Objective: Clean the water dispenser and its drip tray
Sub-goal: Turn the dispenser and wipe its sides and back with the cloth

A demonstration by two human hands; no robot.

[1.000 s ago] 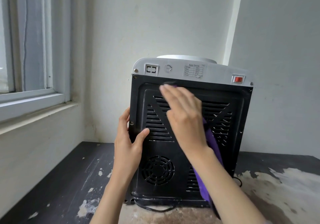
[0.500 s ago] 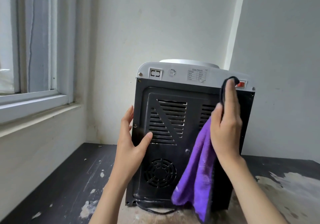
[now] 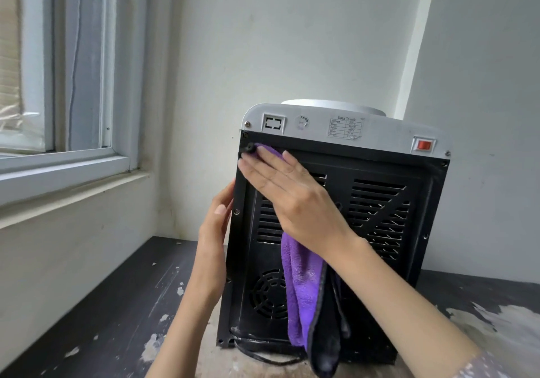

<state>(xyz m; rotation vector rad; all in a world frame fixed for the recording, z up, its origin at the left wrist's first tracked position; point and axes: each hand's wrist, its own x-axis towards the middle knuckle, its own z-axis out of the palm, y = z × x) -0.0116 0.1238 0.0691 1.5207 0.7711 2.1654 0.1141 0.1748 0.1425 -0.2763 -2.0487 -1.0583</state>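
Note:
The water dispenser [image 3: 388, 202] stands on a worn table with its black vented back panel facing me and a grey-white top band above it. My right hand [image 3: 292, 199] lies flat with straight fingers, pressing a purple cloth [image 3: 304, 284] against the panel's upper left corner. The rest of the cloth hangs down over the panel to its base. My left hand [image 3: 216, 231] rests against the dispenser's left edge, fingers straight, thumb hidden. The drip tray is not in view.
A red switch [image 3: 423, 145] and a data label [image 3: 346, 127] sit on the top band. A black cord [image 3: 263, 357] curls under the base. The dark table [image 3: 117, 304] has peeling paint. A window sill [image 3: 73, 179] is at the left; walls stand close behind.
My right hand has swept the cloth from the panel's upper right corner across to its upper left corner. My left hand has slid from the panel's face to its side edge.

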